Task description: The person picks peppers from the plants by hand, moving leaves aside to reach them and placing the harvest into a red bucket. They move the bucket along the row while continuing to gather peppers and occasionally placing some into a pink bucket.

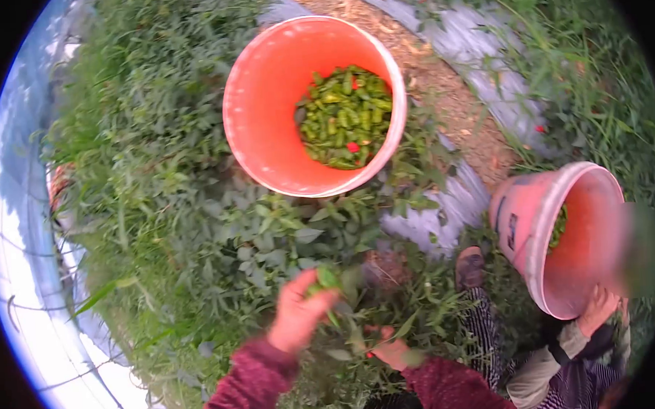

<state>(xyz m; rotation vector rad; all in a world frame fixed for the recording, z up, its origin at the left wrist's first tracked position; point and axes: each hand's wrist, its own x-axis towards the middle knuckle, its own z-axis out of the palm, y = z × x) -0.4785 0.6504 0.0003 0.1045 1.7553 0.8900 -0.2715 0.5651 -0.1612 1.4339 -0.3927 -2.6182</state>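
My left hand point(300, 313), in a dark red sleeve, is closed around several green peppers point(327, 280) above the leafy plants. To its right, my right hand point(391, 349) is low among the stems point(361, 343), its fingers curled at a plant; what they hold, if anything, is hidden by leaves. A small red spot shows beside its fingers. Above both hands stands a large orange bucket point(264, 119) with many green peppers point(345, 115) and a few red ones at its bottom.
At the right, another person's hand point(598, 310) holds the rim of a tilted pink bucket point(517, 217) with green peppers inside. That person's shoe point(470, 267) is among the plants. Grey plastic sheeting point(474, 41) borders a soil path point(456, 109). Wire mesh point(44, 315) stands at far left.
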